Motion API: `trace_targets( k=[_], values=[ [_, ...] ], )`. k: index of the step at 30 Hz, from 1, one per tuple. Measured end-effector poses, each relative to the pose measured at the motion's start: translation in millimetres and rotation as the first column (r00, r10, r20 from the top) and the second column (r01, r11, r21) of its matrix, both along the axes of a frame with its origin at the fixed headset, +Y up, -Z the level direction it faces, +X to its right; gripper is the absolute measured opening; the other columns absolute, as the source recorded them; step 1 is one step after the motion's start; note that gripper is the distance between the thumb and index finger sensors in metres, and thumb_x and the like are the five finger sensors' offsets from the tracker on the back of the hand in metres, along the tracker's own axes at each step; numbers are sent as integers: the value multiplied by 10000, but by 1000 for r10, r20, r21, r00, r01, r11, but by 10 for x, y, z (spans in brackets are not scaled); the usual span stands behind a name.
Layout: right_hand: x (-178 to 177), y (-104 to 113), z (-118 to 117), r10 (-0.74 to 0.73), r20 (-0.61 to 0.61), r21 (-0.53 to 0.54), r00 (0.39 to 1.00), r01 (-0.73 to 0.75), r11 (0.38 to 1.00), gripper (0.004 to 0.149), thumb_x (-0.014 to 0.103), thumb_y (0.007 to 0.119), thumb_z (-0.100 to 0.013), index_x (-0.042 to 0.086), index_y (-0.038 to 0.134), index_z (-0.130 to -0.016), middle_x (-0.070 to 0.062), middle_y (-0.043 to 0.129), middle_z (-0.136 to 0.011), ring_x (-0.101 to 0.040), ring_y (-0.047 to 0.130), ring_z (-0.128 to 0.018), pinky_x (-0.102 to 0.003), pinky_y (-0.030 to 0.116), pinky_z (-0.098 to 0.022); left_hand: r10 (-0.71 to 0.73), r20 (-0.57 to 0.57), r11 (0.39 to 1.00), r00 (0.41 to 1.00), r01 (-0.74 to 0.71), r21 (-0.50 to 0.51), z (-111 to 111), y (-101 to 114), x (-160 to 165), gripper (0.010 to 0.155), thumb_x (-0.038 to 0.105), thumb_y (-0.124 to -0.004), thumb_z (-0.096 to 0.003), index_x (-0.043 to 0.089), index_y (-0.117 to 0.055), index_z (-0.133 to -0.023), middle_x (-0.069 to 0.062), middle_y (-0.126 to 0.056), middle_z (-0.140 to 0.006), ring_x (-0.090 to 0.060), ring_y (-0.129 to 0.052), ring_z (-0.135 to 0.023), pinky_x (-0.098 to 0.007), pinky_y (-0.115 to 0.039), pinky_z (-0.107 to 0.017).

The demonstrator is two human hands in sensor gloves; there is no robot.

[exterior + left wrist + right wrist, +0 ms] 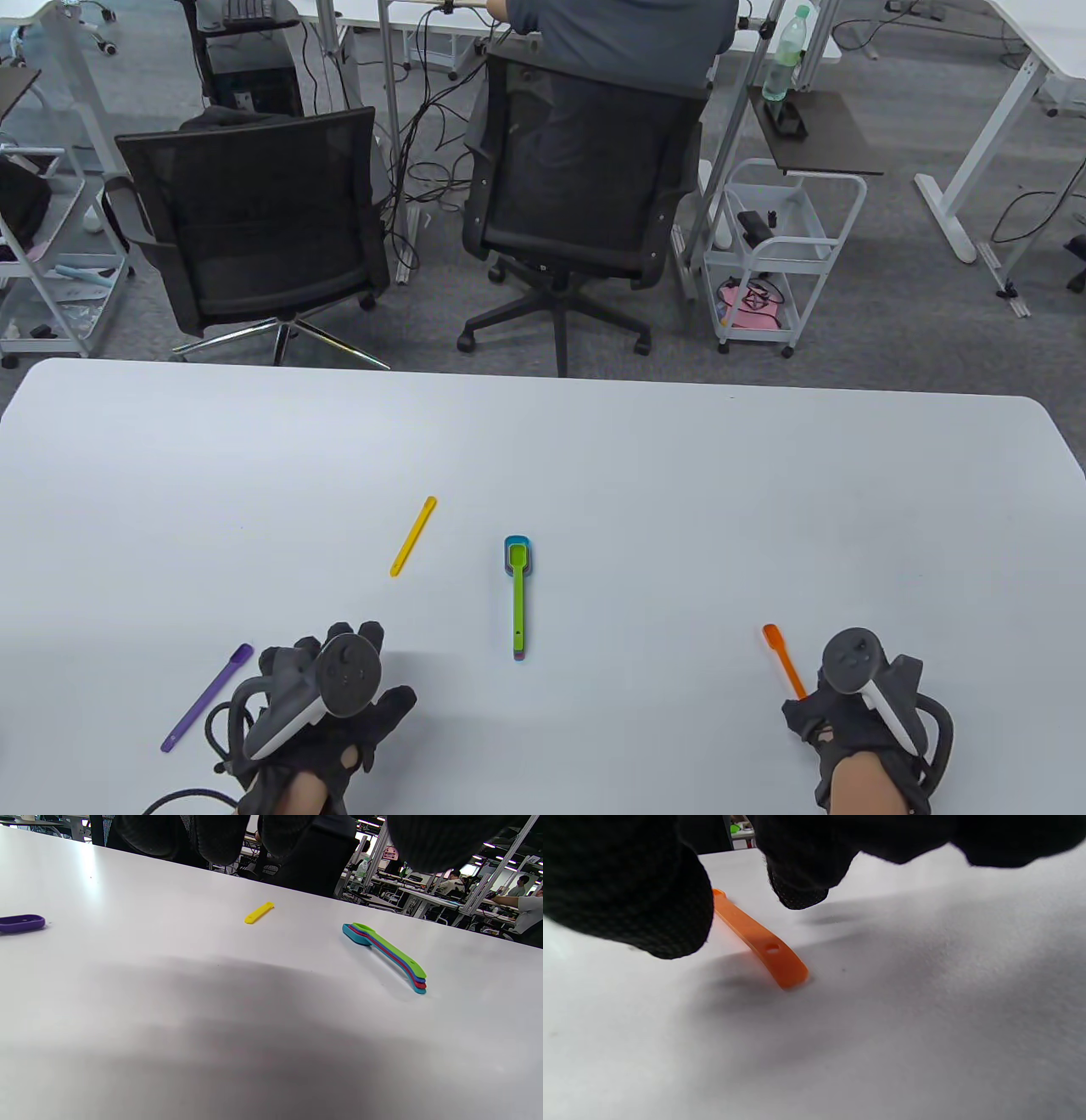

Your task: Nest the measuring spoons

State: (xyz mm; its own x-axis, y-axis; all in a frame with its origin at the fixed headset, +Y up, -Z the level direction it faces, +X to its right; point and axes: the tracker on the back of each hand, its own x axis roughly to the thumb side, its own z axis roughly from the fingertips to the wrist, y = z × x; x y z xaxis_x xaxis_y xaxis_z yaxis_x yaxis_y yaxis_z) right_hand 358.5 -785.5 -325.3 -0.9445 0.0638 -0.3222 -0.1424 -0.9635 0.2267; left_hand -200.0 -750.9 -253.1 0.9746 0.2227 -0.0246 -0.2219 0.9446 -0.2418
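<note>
the nested stack (517, 594) lies in the middle of the table (679, 475), green spoon on top with red and blue ones under it, bowls pointing away from me. three spoons are still loose: the orange spoon (784, 660) to the right, the yellow spoon (413, 536) up and left of the stack, and the purple spoon (207, 698) far left. the step in hand looks like picking up the orange one: my right hand (857, 722) sits at its handle end, fingers (797, 887) hanging just above it, apart and holding nothing as far as i can tell. next i need to pinch the thin handle off the flat table, then carry it over to the stack and seat it on top. my left hand (327, 705) rests just beside the purple spoon, fingers spread and empty.
</note>
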Motion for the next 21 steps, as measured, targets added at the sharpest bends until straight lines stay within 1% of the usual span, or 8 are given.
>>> trace_targets(
  k=[2, 3, 6, 21],
  values=[
    [3, -60, -8, 35, -2, -30, 999, -35, 999, 831, 578, 1005, -285, 119, 752, -930, 57, 919, -462, -133, 870, -180, -454, 856, -227, 2, -1, 1000, 1000, -2, 0, 2, 0, 1, 961, 695, -738, -477, 157, -441, -1216, -233, -457, -1247, -621, -482, -1120, -819, -282, -688],
    [-2, -57, -16, 37, -16, -21, 999, -37, 999, 828, 580, 1000, -284, 115, 755, -924, 61, 920, -457, -130, 871, -175, -450, 860, -224, 3, -1, 1000, 1000, -3, -1, 2, 0, 0, 960, 695, -737, -477, 158, -441, -1216, -230, -460, -1247, -619, -482, -1121, -818, -282, -689],
    [-58, -55, -40, 70, -37, -37, 997, -72, 997, 804, 566, 994, -294, 94, 773, -906, 57, 929, -445, -133, 875, -163, -452, 862, -221, 4, 0, 1000, 1000, -4, 0, 3, -1, 4, 961, 696, -737, -476, 160, -440, -1216, -230, -458, -1247, -621, -481, -1120, -818, -283, -689],
    [-100, -48, -50, 78, -23, -41, 997, -79, 996, 638, 513, 969, -337, 78, 862, -791, 73, 963, -374, -120, 886, -97, -438, 880, -175, 7, 0, 1000, 1000, -7, -2, 8, -3, -3, 960, 696, -737, -476, 161, -442, -1215, -229, -463, -1246, -620, -490, -1118, -817, -285, -689]
  ],
)
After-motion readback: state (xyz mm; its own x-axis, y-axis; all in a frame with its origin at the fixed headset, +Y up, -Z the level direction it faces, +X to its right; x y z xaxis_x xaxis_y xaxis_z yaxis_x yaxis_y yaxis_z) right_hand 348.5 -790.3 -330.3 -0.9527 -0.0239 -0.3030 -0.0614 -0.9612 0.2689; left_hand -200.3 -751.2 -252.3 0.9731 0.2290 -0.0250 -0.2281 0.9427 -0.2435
